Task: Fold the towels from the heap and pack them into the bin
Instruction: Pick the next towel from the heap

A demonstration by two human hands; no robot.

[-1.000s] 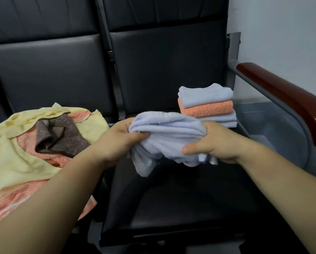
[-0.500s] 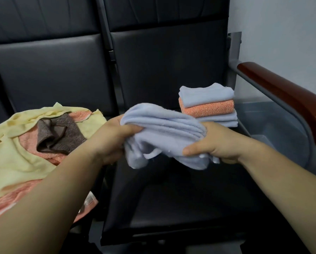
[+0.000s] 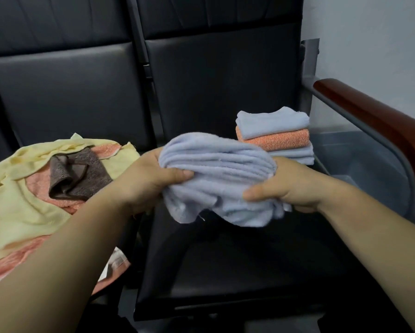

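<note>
Pale blue terry towel [image 3: 216, 179], bunched into loose ridges, is held in the air above a black padded seat [image 3: 225, 260] by a person's two bare hands. The left hand [image 3: 151, 179] grips the towel's left end, thumb pressed on top and fingers tucked out of sight beneath. The right hand [image 3: 288, 186] grips the right end the same way, thumb on the near side. Just behind the towel, at the seat's back right corner, sits a neat stack of folded towels [image 3: 273, 135]: pale blue on top, orange in the middle, pale blue below. To the right, under a reddish-brown wooden armrest [image 3: 382, 131], stands a grey plastic bin [image 3: 360, 164]. On the neighbouring seat to the left lies the heap: a pale yellow towel [image 3: 16, 200] over a salmon-orange towel [image 3: 4, 265], with a crumpled brown cloth [image 3: 79, 176] on top.
</note>
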